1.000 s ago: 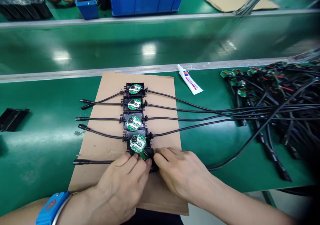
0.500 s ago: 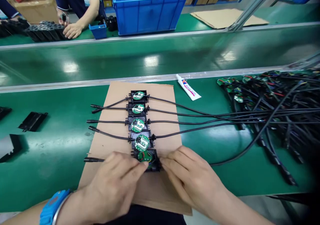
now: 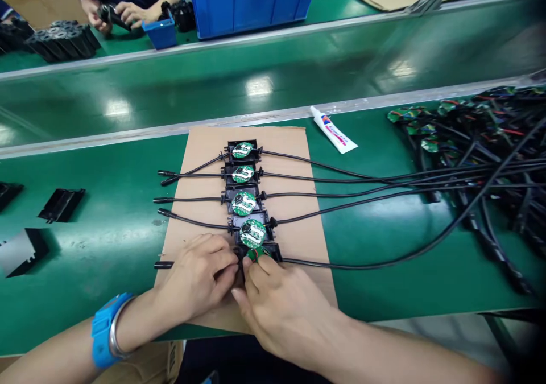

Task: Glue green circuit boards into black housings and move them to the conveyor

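A sheet of cardboard (image 3: 294, 224) lies on the green bench with a column of black housings, each holding a round green circuit board (image 3: 252, 233) and a black cable on both sides. My left hand (image 3: 198, 279) and my right hand (image 3: 281, 304) are both closed on the nearest housing (image 3: 273, 253), fingertips pressed around its green board (image 3: 256, 253). The left hand grips its left side by the cable end (image 3: 164, 265). The right hand covers its lower edge. A blue strap sits on my left wrist.
A white glue tube (image 3: 333, 137) lies right of the cardboard's far corner. A heap of cabled boards (image 3: 478, 145) fills the right side. Black covers (image 3: 62, 203) lie at the left. Across the conveyor, another person's hands (image 3: 123, 13) work beside a blue bin (image 3: 251, 0).
My right hand has slid left onto the nearest housing, closing up against the left hand. The view has shifted slightly; the person opposite moved their hands.
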Demonstrator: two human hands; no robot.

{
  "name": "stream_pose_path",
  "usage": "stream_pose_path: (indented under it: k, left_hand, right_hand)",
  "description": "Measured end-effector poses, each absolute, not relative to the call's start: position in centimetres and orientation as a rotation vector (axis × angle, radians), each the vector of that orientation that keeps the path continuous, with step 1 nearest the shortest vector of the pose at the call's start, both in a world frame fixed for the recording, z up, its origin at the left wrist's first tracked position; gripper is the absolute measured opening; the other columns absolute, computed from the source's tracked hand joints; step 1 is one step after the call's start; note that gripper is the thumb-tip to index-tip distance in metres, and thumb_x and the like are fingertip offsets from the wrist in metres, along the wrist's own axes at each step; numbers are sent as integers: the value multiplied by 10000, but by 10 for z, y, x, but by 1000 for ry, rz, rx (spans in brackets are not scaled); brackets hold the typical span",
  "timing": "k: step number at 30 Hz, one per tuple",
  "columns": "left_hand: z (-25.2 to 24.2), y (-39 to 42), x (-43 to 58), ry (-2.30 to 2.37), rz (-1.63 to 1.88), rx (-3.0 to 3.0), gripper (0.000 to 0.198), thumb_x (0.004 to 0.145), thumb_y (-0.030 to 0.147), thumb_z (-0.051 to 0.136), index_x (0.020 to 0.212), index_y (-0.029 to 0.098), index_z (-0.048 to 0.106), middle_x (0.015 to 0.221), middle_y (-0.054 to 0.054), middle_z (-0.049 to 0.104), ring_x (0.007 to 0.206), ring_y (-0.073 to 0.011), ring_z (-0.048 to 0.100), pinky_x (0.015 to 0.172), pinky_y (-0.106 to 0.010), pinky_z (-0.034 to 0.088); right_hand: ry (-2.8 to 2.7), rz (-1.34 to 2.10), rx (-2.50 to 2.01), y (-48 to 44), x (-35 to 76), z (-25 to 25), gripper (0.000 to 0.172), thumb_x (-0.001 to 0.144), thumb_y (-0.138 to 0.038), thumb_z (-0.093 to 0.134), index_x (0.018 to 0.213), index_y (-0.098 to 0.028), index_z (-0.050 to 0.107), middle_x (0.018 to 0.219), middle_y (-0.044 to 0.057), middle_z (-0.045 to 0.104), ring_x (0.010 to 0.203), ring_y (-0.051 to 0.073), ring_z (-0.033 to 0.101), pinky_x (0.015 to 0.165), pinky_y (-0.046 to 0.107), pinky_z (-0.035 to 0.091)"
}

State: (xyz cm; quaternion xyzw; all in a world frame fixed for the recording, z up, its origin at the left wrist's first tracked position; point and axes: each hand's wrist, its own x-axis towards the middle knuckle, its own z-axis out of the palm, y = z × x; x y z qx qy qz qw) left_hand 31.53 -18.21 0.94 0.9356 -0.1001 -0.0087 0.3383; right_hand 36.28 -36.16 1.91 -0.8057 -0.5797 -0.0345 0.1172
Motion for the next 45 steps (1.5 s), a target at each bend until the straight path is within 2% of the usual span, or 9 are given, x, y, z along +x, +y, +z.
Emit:
stream_pose_path:
  k: [5,8,12,18,23,33,37,41,45]
  left_hand:
    - [21,-163,328,-300,-45,2450,131,888,193,551,938,210,671,891,-29,626,831,-169,575,751,-309,480]
    - [20,-151,343,-259,107,2594,155,868,159,557,1003,186,628,1014,-65,613,938,-210,560,816,-372,468]
    - [14,-146,353,-291,86,2686,80,896,169,519,873,172,595,944,-63,619,903,-221,562,795,-383,457]
    - [34,-156,337,-267,90,2541,151,956,190,432,1007,199,575,806,-1,595,677,-128,579,582,-229,442]
    - [40,-164,337,-286,48,2551,202,958,177,401,1035,205,585,787,-1,608,627,-129,589,536,-228,445]
    - [31,-167,351,-193,-99,2603,218,947,208,389,941,206,607,795,-18,627,670,-169,604,586,-282,467]
    - [32,-166,354,-180,-126,2576,228,939,202,384,904,194,610,776,-23,622,667,-162,598,585,-266,462]
    - [31,-164,356,-151,-160,2546,231,939,202,386,931,199,616,793,-20,636,688,-162,607,604,-265,470]
    - [33,-162,359,-112,-225,2482,206,933,199,415,930,204,621,839,-15,653,753,-164,623,659,-276,488]
  right_hand:
    - [-1570,183,-2168,-384,398,40,233,926,-250,472,875,-150,677,762,62,617,721,178,527,575,283,401]
    - [-1429,114,-2143,-400,435,39,209,919,-170,444,963,-160,648,816,67,599,775,177,501,709,315,422]
    - [-1369,107,-2206,-406,469,12,153,911,-149,469,1015,-150,582,958,93,604,932,214,495,825,396,425]
    - [-1491,51,-2164,-419,450,21,173,913,-83,405,1045,-133,505,903,83,571,787,171,534,608,281,428]
    - [-1614,29,-2278,-418,436,52,184,864,-72,397,801,-190,522,734,40,534,590,163,476,472,305,309]
    - [-1658,207,-2449,-382,444,49,136,731,-71,493,738,-205,516,690,35,528,508,158,444,454,321,156]
    - [-1669,315,-2433,-374,448,51,115,752,-140,512,839,-193,565,728,34,562,543,159,489,471,306,190]
    - [-1686,288,-2441,-370,450,45,295,823,-258,511,1082,-163,613,773,51,607,636,188,554,509,303,257]
    - [-1703,219,-2419,-367,448,35,278,780,-206,560,1038,-151,649,725,28,608,555,153,508,470,313,164]
